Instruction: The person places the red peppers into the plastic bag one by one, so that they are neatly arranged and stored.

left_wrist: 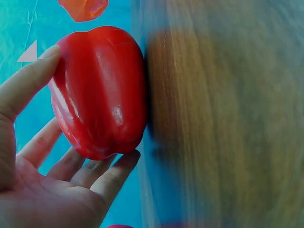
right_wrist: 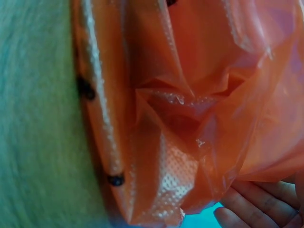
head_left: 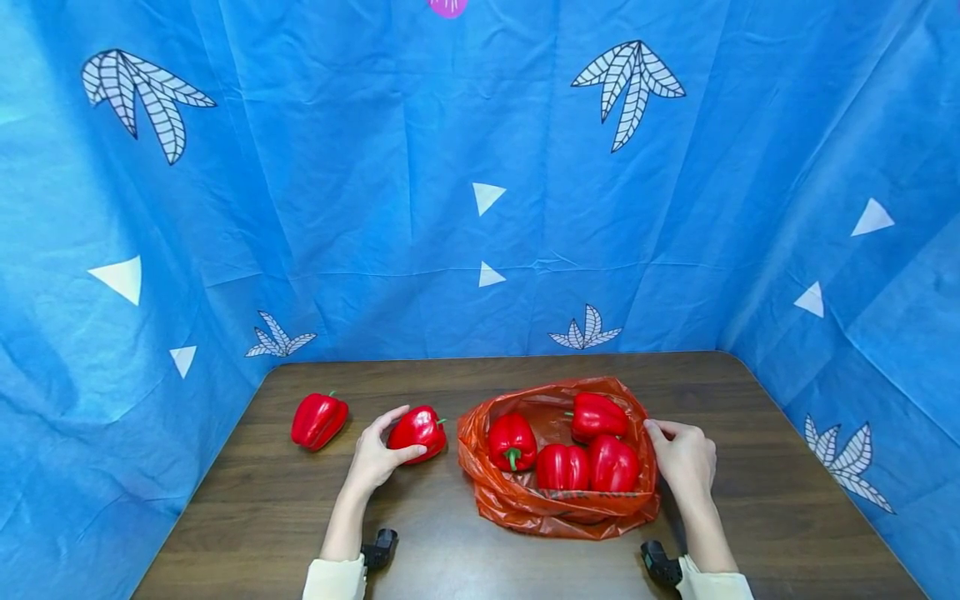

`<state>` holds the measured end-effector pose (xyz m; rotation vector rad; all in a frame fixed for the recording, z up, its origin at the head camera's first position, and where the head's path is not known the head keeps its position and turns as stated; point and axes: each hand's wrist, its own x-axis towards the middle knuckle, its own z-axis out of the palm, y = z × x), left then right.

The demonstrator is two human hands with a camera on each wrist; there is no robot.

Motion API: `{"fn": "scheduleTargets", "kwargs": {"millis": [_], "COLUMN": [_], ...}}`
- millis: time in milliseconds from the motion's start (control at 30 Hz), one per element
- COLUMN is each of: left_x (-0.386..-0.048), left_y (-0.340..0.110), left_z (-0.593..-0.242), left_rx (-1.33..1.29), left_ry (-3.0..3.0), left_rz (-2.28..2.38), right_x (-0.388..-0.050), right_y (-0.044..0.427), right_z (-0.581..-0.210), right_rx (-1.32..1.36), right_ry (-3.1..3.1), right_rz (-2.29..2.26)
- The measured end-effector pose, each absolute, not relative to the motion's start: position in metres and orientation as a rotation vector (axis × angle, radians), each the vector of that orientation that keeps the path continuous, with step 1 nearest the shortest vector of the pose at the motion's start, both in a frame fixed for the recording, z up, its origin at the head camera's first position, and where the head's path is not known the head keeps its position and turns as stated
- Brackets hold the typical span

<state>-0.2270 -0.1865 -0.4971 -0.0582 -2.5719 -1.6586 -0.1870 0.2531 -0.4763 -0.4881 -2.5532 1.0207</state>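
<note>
A red bell pepper (head_left: 417, 433) lies between the thumb and fingers of my left hand (head_left: 377, 454). In the left wrist view, the thumb presses one side of this pepper (left_wrist: 102, 90) and the fingertips touch its lower end. At the right, my right hand (head_left: 684, 457) pinches the rim of an orange-red plastic bag (head_left: 498, 508) between thumb and fingers. The bag stands wide open, with several red bell peppers inside, among them one with its green stem toward me (head_left: 512, 442). Crumpled bag film (right_wrist: 204, 118) fills most of the right wrist view, partly hiding the hand.
Another red bell pepper (head_left: 319, 421) lies on the wooden table (head_left: 247, 517), left of my left hand. Blue patterned cloth (head_left: 420, 208) hangs behind and along both sides of the table. A small black camera (head_left: 380, 548) is strapped at my left wrist.
</note>
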Motion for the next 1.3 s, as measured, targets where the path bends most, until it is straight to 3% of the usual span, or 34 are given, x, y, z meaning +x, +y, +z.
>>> {"fn": "scheduleTargets", "kwargs": {"millis": [1300], "left_x": [-0.227], "left_y": [-0.182], "left_z": [-0.489], "left_rx": [-0.008], "left_ry": [-2.510], "left_rz": [-1.651], "right_x": [-0.186], "right_y": [0.252], "right_z": [-0.476], "right_rx": [-0.490], "right_ry": [-2.560], "right_rz": [1.053]}}
